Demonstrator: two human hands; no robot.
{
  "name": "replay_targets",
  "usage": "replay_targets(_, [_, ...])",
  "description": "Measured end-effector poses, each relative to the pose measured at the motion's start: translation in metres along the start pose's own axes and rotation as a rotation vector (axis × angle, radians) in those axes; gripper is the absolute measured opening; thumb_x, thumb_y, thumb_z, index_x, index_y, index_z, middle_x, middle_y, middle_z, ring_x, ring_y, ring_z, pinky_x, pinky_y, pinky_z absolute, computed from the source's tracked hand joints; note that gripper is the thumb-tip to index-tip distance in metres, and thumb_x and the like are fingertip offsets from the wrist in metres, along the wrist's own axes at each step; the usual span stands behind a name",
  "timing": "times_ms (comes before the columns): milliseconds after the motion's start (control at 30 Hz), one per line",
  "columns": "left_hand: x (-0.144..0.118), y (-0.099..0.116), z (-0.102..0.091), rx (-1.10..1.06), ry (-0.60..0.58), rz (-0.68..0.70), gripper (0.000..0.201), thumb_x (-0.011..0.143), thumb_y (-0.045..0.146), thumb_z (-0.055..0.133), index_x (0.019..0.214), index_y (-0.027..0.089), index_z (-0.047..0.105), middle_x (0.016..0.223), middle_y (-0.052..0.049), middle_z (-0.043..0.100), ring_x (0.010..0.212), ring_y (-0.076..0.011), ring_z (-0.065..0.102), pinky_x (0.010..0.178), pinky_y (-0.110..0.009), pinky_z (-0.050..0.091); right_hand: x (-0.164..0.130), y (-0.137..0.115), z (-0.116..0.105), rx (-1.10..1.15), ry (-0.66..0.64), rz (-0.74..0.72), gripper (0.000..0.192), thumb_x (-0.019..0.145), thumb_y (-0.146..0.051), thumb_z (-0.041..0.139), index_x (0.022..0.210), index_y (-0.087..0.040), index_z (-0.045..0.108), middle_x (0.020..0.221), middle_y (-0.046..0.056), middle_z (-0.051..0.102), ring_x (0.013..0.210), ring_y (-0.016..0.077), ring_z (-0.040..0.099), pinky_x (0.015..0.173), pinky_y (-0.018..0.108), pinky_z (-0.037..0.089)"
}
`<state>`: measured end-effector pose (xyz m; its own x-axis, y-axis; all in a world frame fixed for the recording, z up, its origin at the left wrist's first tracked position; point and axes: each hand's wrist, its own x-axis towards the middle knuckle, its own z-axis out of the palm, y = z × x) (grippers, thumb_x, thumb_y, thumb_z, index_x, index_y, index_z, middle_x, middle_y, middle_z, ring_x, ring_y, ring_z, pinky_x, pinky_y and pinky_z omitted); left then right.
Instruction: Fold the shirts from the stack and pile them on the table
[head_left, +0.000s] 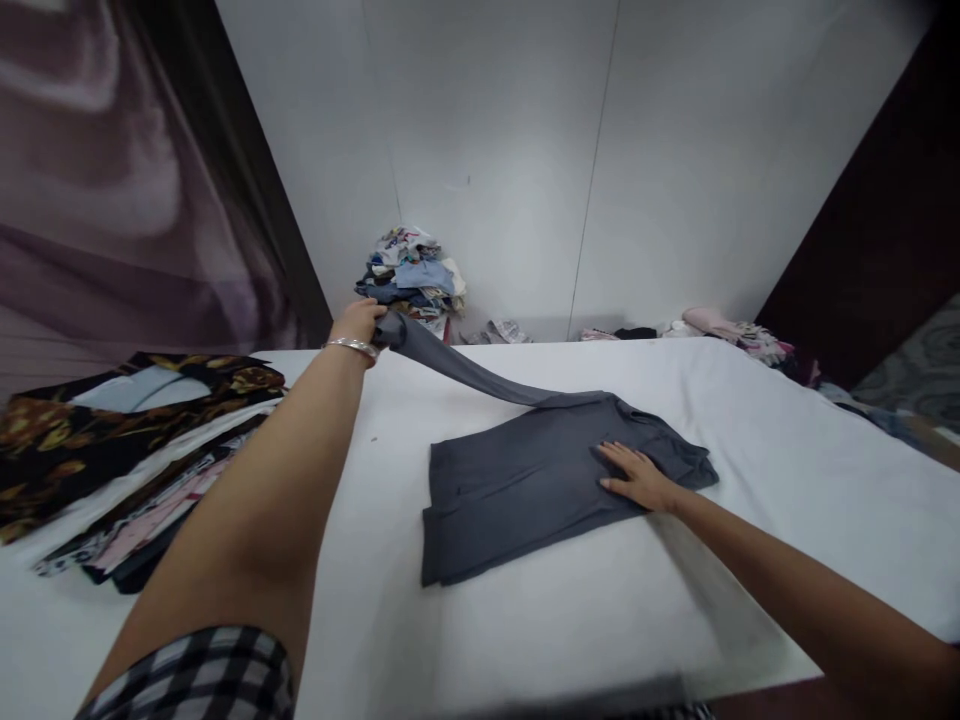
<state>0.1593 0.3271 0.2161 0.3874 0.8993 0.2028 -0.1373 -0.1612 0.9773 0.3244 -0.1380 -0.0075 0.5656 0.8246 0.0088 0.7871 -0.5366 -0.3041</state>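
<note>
Left hand clenches grey shirt's sleeve stretched far-left; right hand flat, released.

1. A shirt lies on the bench, near its middle.
2. The right hand rests flat on the shirt's right part.
3. The left hand holds a sleeve stretched up and left of the shirt.
4. Folded clothes lie at the bench's left.
5. A clothes heap sits behind the bench.

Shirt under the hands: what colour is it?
Plain dark grey shirt, seen in the head view.
</note>
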Motion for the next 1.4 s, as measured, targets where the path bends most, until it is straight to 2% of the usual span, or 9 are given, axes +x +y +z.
replay_targets(167, [-0.026, 0.035, 0.006, -0.395, -0.052, -0.251, 0.039, 0.076, 0.0, 0.042, 0.107, 0.02, 0.052, 0.077, 0.001, 0.061, 0.064, -0.011, 0.063, 0.071, -0.028, 0.057, 0.048, -0.023, -0.032, 0.056, 0.238, 0.067, 0.069, 0.084, -0.031, 0.052, 0.148, -0.02, 0.029, 0.148, 0.012, 0.039, 0.135, 0.0264, 0.036, 0.109, 0.045, 0.033])
replay_targets(367, [-0.061, 0.054, 0.016, -0.572, -0.131, -0.245, 0.044, 0.078, -0.005, 0.037, 0.116, 0.015, 0.049, 0.087, -0.006, 0.066, 0.079, -0.0143, 0.068, 0.08, -0.03, 0.057, 0.107, -0.086, -0.039, -0.015, 0.141, 0.082, 0.079, 0.084, -0.037, 0.059, 0.15, -0.022, 0.02, 0.151, 0.013, 0.031, 0.127, 0.0323, 0.045, 0.097, 0.04, 0.044])
replay_targets(500, [-0.074, 0.062, 0.027, -0.654, -0.196, -0.188, 0.042, 0.08, -0.005, 0.037, 0.116, 0.013, 0.05, 0.096, -0.009, 0.066, 0.09, -0.0151, 0.068, 0.085, -0.029, 0.056, 0.133, -0.116, -0.035, 0.108, 0.134, 0.134, 0.078, 0.078, -0.037, 0.067, 0.146, -0.023, 0.031, 0.14, 0.015, 0.047, 0.117, 0.0339, 0.053, 0.095, 0.042, 0.042])
replay_targets(633, [-0.082, 0.066, 0.031, -0.678, -0.247, -0.147, 0.043, 0.08, -0.004, 0.036, 0.118, 0.012, 0.05, 0.102, -0.01, 0.066, 0.099, -0.0166, 0.066, 0.09, -0.032, 0.054, 0.156, -0.105, -0.056, 0.266, 0.172, 0.271, 0.031, 0.086, -0.026, 0.054, 0.113, -0.017, 0.064, 0.109, 0.014, 0.067, 0.105, 0.0291, 0.06, 0.088, 0.038, 0.046])
replay_targets(800, [-0.094, 0.059, 0.041, -0.644, -0.265, -0.191, 0.055, 0.075, -0.007, 0.037, 0.126, 0.012, 0.044, 0.104, -0.009, 0.065, 0.102, -0.0176, 0.066, 0.092, -0.035, 0.054, 0.16, -0.07, -0.108, 0.425, 0.232, 0.365, 0.047, 0.088, -0.022, 0.043, 0.132, -0.007, 0.049, 0.114, 0.019, 0.063, 0.072, 0.0183, 0.067, 0.06, 0.028, 0.052])
replay_targets(1033, [-0.165, 0.049, 0.103, -0.581, -0.653, -0.255, 0.071, 0.068, -0.01, 0.037, 0.136, 0.009, 0.033, 0.12, -0.015, 0.059, 0.104, -0.0199, 0.065, 0.094, -0.04, 0.053, 0.108, -0.123, -0.136, 0.873, 0.197, -0.169, 0.103, 0.07, -0.033, 0.073, 0.15, -0.036, 0.009, 0.149, 0.011, 0.035, 0.079, 0.0169, 0.066, 0.049, 0.025, 0.052])
replay_targets(1167, [-0.182, 0.038, 0.123, -0.412, -0.901, -0.161, 0.063, 0.076, 0.001, 0.045, 0.137, 0.013, 0.038, 0.124, -0.016, 0.059, 0.094, -0.0206, 0.069, 0.088, -0.04, 0.055, 0.108, -0.141, -0.15, 1.132, 0.313, -0.12, 0.054, 0.084, -0.04, 0.057, 0.134, -0.023, 0.045, 0.124, 0.01, 0.061, 0.084, 0.0182, 0.066, 0.059, 0.028, 0.055])
replay_targets(1267, [-0.161, 0.002, 0.114, -0.061, -0.734, 0.013, 0.056, 0.083, 0.016, 0.049, 0.139, 0.018, 0.04, 0.119, -0.013, 0.064, 0.08, -0.0164, 0.069, 0.082, -0.035, 0.054, 0.123, -0.12, -0.179, 1.276, 0.348, 0.002, 0.036, 0.093, -0.039, 0.043, 0.118, -0.017, 0.056, 0.115, 0.012, 0.064, 0.086, 0.0194, 0.067, 0.067, 0.033, 0.056])
replay_targets(1400, [-0.135, -0.077, 0.083, 0.871, -0.596, 0.126, 0.037, 0.091, 0.027, 0.04, 0.118, 0.018, 0.063, 0.114, -0.009, 0.068, 0.096, -0.0172, 0.065, 0.086, -0.027, 0.048, 0.14, -0.085, -0.232, 1.312, 0.417, 0.04, 0.033, 0.096, -0.038, 0.04, 0.116, -0.017, 0.057, 0.112, 0.011, 0.066, 0.084, 0.0201, 0.068, 0.065, 0.033, 0.055])
